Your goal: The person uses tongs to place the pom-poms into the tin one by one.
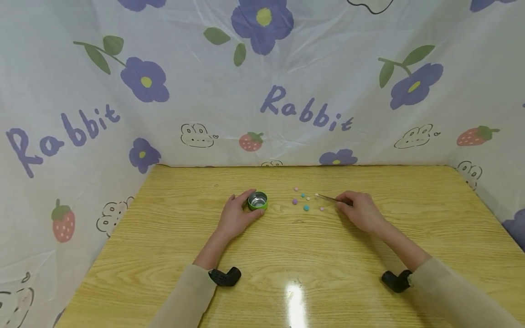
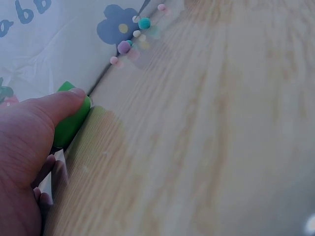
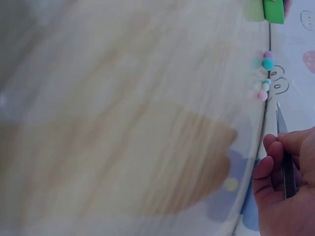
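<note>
My left hand (image 1: 238, 216) curls its thumb and fingers around a small round metal container (image 1: 258, 201) with a green outside, standing on the table. In the left wrist view the thumb lies on its green wall (image 2: 73, 118). My right hand (image 1: 361, 210) pinches a pair of metal tweezers (image 1: 326, 197), which point left. A white ball (image 1: 316, 195) is at their tips; whether they grip it I cannot tell. Between the hands lie several small balls, among them a purple ball (image 1: 295, 201), a blue ball (image 1: 306, 207) and a pink ball (image 1: 321, 209).
The wooden table (image 1: 262, 255) runs back to a white printed cloth (image 1: 221, 100) hanging behind it and at the sides. Black wrist devices sit at the left sleeve (image 1: 188, 291) and the right sleeve (image 1: 451, 287). A light reflection shows near the front.
</note>
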Demonstrator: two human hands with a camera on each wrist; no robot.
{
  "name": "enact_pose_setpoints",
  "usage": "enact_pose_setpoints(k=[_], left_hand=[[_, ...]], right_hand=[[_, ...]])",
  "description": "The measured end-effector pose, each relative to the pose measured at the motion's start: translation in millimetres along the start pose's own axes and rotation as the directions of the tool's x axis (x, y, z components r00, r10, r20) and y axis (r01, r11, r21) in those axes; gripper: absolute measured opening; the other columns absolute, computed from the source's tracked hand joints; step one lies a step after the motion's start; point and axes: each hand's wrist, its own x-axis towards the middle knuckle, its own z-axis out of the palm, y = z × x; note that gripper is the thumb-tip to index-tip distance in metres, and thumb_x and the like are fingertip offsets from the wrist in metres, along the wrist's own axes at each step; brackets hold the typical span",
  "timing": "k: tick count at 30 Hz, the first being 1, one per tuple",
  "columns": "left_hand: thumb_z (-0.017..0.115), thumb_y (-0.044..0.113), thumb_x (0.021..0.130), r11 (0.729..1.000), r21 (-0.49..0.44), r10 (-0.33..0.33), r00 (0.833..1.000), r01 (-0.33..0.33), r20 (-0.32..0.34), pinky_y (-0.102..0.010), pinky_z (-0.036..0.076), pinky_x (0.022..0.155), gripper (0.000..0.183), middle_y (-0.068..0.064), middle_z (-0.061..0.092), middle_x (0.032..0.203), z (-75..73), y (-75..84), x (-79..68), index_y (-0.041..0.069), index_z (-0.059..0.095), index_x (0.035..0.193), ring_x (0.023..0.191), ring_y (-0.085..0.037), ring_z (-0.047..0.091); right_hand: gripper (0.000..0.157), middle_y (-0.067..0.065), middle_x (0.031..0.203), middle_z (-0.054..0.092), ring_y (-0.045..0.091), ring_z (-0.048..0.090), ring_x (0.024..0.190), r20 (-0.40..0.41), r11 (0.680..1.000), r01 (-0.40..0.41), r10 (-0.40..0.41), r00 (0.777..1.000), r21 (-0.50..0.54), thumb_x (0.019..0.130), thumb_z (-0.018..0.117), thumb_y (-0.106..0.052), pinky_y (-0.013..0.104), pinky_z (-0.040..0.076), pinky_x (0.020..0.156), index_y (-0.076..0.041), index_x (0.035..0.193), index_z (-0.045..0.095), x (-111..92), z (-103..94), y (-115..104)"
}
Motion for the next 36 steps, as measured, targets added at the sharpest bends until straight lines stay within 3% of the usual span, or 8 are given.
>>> enact_pose_setpoints(k=[6,12,19,24,29,32,36], left_hand=[[0.083,0.028,0.089,1.000,0.002,0.003,1.000,-0.003,-0.004,-0.058,0.019,0.123,0.067,-0.016,0.064,0.137,0.7,-2.6,0.0,0.009,0.056,0.148,0.139,-0.045,0.045],[0.083,0.029,0.089,1.000,-0.007,-0.011,1.000,0.011,0.000,-0.060,0.020,0.122,0.068,-0.016,0.063,0.139,1.6,-1.7,-2.0,0.010,0.056,0.148,0.142,-0.049,0.037],[0.082,0.032,0.090,1.000,-0.010,-0.029,1.000,0.029,0.010,-0.058,0.020,0.123,0.068,-0.014,0.062,0.141,2.7,-2.4,-2.0,0.013,0.056,0.149,0.145,-0.048,0.034],[0.082,0.031,0.090,1.000,0.004,-0.004,1.000,0.004,0.009,-0.055,0.018,0.124,0.068,-0.014,0.062,0.140,2.9,-2.1,-0.2,0.010,0.056,0.149,0.140,-0.042,0.045],[0.082,0.030,0.089,0.999,0.027,0.035,0.999,-0.036,0.002,-0.053,0.017,0.125,0.067,-0.016,0.064,0.137,2.0,-1.6,2.3,0.007,0.056,0.147,0.131,-0.036,0.056],[0.082,0.031,0.090,0.998,0.043,0.035,0.999,-0.036,0.009,-0.051,0.017,0.125,0.068,-0.015,0.064,0.138,1.8,-2.9,3.6,0.008,0.056,0.148,0.131,-0.034,0.057],[0.082,0.033,0.090,0.998,0.049,0.028,0.999,-0.029,0.014,-0.050,0.017,0.125,0.068,-0.014,0.063,0.139,1.6,-4.0,3.6,0.009,0.056,0.148,0.132,-0.034,0.056]], right_hand=[[0.017,0.015,0.100,0.073,0.031,0.068,0.091,0.000,0.999,0.025,-0.026,1.000,0.036,0.100,0.065,-0.003,0.043,0.056,0.075,0.006,0.113,0.072,11,5.6,-12],[0.017,0.016,0.101,0.073,0.033,0.068,0.093,0.006,0.997,0.045,-0.046,0.999,0.069,0.100,0.065,-0.003,0.047,0.057,0.078,0.007,0.113,0.071,20,15.3,-22],[0.016,0.016,0.095,0.072,0.025,0.070,0.077,0.022,0.987,0.064,-0.068,0.997,0.149,0.100,0.065,0.000,0.032,0.058,0.066,0.009,0.112,0.070,27,22.9,-32],[0.016,0.016,0.094,0.070,0.025,0.069,0.070,0.042,0.982,0.051,-0.060,0.997,0.184,0.101,0.063,0.000,0.027,0.057,0.056,0.009,0.114,0.069,31,27.0,-39],[0.016,0.013,0.094,0.072,0.028,0.069,0.081,0.011,0.988,0.067,-0.069,0.998,0.137,0.100,0.064,-0.002,0.034,0.057,0.066,0.008,0.112,0.070,34,34.5,-46],[0.017,0.014,0.096,0.073,0.028,0.069,0.088,0.013,0.988,0.074,-0.077,0.997,0.139,0.100,0.064,-0.002,0.039,0.058,0.074,0.009,0.113,0.070,35,39.2,-50],[0.018,0.014,0.098,0.072,0.028,0.069,0.090,0.027,0.982,0.076,-0.082,0.996,0.171,0.101,0.064,-0.002,0.041,0.058,0.076,0.009,0.114,0.069,35,45.5,-56]])
